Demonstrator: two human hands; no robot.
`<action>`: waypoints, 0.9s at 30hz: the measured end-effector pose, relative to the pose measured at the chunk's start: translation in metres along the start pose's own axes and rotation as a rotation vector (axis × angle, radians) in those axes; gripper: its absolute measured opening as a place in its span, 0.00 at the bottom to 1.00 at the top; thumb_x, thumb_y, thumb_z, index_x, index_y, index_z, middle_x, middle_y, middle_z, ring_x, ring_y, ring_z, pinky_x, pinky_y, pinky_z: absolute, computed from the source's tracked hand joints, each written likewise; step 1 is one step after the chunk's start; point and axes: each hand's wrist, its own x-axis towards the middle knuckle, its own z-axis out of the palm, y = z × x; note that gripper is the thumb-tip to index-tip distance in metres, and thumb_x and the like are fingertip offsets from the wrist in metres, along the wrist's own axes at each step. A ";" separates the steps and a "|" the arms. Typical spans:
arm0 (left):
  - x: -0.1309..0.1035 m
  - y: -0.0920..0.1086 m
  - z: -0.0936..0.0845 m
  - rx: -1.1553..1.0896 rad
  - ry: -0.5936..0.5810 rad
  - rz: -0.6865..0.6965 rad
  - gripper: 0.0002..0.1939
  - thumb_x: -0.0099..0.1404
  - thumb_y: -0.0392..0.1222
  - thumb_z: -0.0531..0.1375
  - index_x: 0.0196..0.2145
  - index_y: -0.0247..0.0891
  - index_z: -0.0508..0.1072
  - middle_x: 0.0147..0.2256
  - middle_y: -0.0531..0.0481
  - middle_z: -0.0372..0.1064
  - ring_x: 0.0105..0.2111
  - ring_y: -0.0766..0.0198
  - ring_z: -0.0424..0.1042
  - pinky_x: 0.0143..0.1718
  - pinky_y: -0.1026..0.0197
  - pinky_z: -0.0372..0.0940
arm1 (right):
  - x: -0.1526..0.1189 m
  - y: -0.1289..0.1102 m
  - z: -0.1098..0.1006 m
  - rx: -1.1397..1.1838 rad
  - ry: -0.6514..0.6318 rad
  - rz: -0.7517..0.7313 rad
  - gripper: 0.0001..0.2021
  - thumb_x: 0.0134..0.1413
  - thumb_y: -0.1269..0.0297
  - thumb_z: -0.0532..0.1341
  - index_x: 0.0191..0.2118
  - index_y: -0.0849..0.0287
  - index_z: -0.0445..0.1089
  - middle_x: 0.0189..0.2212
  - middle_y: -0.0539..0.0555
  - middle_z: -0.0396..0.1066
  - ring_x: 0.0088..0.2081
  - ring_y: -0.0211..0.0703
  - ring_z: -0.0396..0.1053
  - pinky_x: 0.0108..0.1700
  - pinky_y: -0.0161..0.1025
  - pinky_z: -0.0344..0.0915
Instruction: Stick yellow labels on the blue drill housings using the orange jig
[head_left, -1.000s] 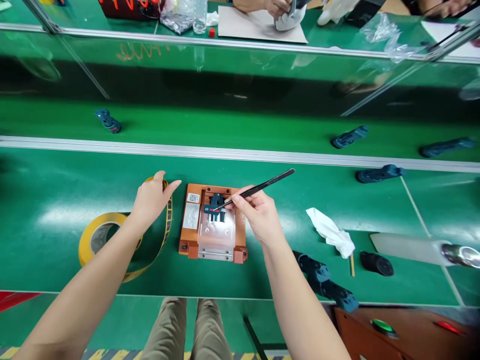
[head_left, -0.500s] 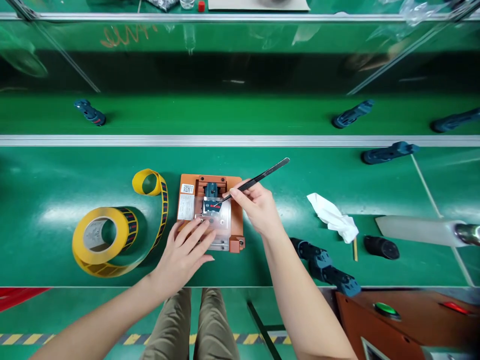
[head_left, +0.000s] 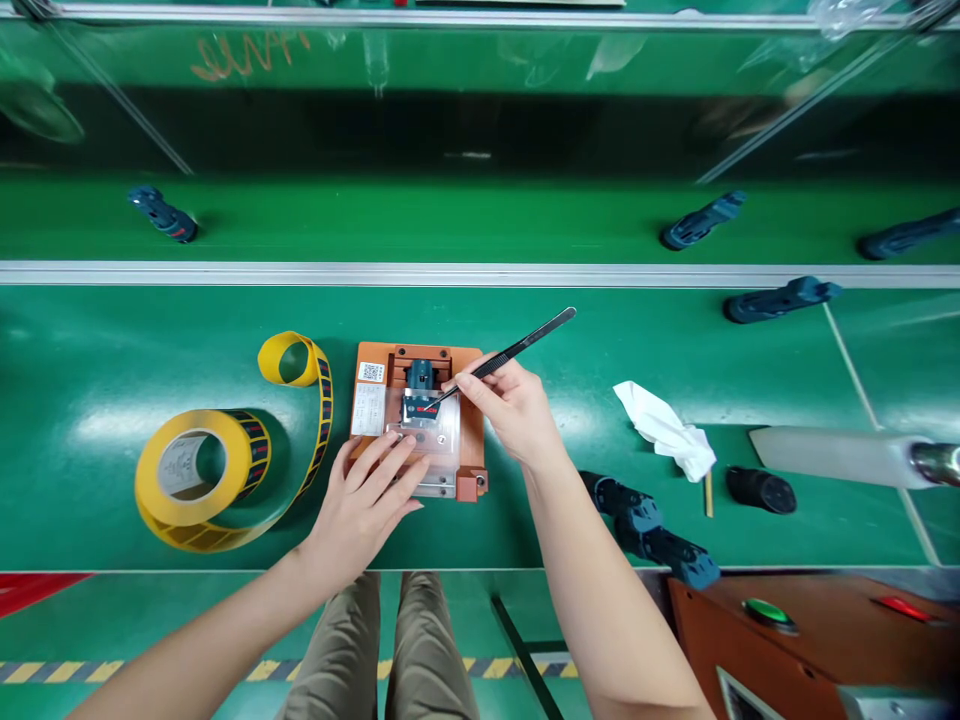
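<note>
An orange fixture (head_left: 472, 430) with a clear plate (head_left: 439, 455) over its middle lies on the bench in front of me. Inside it sits a dark blue tool housing (head_left: 421, 374), and a dark label with red lettering (head_left: 421, 408) shows in the window of the plate. My right hand (head_left: 514, 405) is closed around black tweezers (head_left: 517, 348), whose tip touches the label or hovers just over it; which, I cannot tell. Flat on the front of the clear plate rests my left hand (head_left: 375, 495), fingers spread and holding nothing.
Left of the fixture stands a yellow label roll (head_left: 161, 460) with its strip curling backward. To the right lie a crumpled white tissue (head_left: 667, 425), dark blue housings (head_left: 649, 530), a black cylinder (head_left: 761, 490) and a pale nozzle (head_left: 832, 455). A metal rail (head_left: 480, 274) runs behind.
The whole view has shifted slightly, so things sit a little higher in it. Both hands and the tweezers keep nearly the same place on the fixture.
</note>
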 end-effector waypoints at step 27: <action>0.060 -0.022 -0.003 -0.141 0.013 -0.276 0.44 0.59 0.58 0.67 0.66 0.39 0.57 0.57 0.37 0.67 0.56 0.43 0.62 0.55 0.43 0.60 | -0.022 0.001 -0.023 -0.273 0.463 0.004 0.11 0.62 0.54 0.61 0.45 0.54 0.66 0.33 0.49 0.72 0.34 0.42 0.74 0.39 0.41 0.71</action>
